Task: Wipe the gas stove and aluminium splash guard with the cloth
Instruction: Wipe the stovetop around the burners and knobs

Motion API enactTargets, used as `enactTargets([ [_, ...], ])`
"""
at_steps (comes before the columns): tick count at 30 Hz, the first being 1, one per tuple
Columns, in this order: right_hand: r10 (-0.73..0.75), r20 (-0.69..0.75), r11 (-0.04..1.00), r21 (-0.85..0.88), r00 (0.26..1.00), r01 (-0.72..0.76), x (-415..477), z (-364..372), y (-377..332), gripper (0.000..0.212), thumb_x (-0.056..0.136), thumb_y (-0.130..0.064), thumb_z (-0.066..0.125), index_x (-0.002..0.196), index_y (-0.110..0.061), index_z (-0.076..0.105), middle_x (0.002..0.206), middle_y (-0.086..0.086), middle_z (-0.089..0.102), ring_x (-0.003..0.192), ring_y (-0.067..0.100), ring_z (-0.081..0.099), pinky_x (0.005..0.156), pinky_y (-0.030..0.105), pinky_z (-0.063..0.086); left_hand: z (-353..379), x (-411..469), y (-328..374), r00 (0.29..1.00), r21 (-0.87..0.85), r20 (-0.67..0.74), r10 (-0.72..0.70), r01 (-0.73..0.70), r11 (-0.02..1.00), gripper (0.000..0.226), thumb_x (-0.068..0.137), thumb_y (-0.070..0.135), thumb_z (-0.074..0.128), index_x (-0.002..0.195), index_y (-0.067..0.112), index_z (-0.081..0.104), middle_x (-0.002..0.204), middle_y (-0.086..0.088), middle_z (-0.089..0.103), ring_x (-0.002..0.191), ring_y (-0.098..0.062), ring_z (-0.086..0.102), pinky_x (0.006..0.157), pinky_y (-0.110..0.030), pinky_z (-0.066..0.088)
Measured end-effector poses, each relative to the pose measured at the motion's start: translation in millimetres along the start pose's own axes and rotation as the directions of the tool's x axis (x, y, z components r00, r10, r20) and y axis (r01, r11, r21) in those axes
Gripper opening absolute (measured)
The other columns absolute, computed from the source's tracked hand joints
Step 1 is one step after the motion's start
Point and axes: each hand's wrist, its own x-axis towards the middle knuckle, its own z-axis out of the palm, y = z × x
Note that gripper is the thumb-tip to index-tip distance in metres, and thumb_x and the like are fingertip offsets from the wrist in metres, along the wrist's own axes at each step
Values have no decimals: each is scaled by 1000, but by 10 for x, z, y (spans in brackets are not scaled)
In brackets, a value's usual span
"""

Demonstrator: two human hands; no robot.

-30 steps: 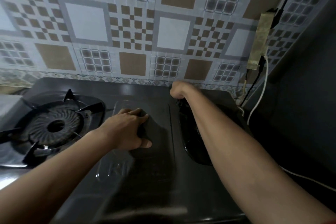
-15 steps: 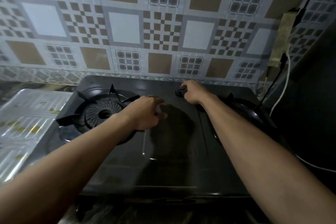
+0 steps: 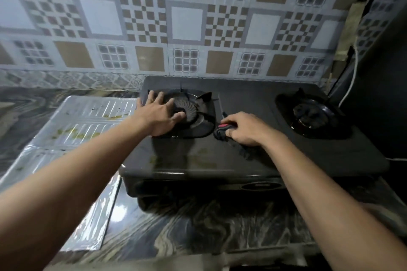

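Note:
A black two-burner gas stove [image 3: 253, 156] stands on the marble counter against the tiled wall. My left hand [image 3: 158, 114] lies spread over the left burner [image 3: 189, 108], fingers apart, holding nothing. My right hand [image 3: 244, 130] presses a dark cloth [image 3: 222, 133] with a red edge onto the stove top between the two burners. The aluminium splash guard [image 3: 72, 130] lies flat on the counter left of the stove, with yellowish stains on it. The right burner [image 3: 312, 114] is uncovered.
A patterned tile wall [image 3: 187, 20] rises behind the stove. A white cable [image 3: 352, 81] and a wall fitting hang at the far right beside a dark panel. The marble counter [image 3: 198, 226] extends in front of the stove.
The view has pulled back and shifted left. My left hand moved from the stove's middle onto the left burner and opened. My right hand came forward from the back edge with the cloth.

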Motion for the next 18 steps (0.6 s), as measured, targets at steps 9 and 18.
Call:
enactTargets([
  [9, 81, -350, 997, 37, 933, -73, -380, 792, -355, 32, 102, -21, 41, 134, -18, 43, 139, 12, 54, 123, 34, 51, 85, 37, 36, 93, -46, -178, 986, 142, 145, 87, -108, 984, 88, 74, 83, -6, 154, 47, 5, 165, -6, -12, 149, -35, -21, 108, -73, -14],
  [18, 109, -360, 992, -14, 926, -122, -438, 980, -451, 46, 104, -36, 32, 149, -28, 39, 161, 6, 29, 149, 23, 21, 121, 43, 11, 59, 38, -321, 981, 100, 137, 140, -154, 983, 104, 66, 94, -4, 155, 41, 3, 164, -7, -15, 150, -32, -18, 114, -66, -10],
])
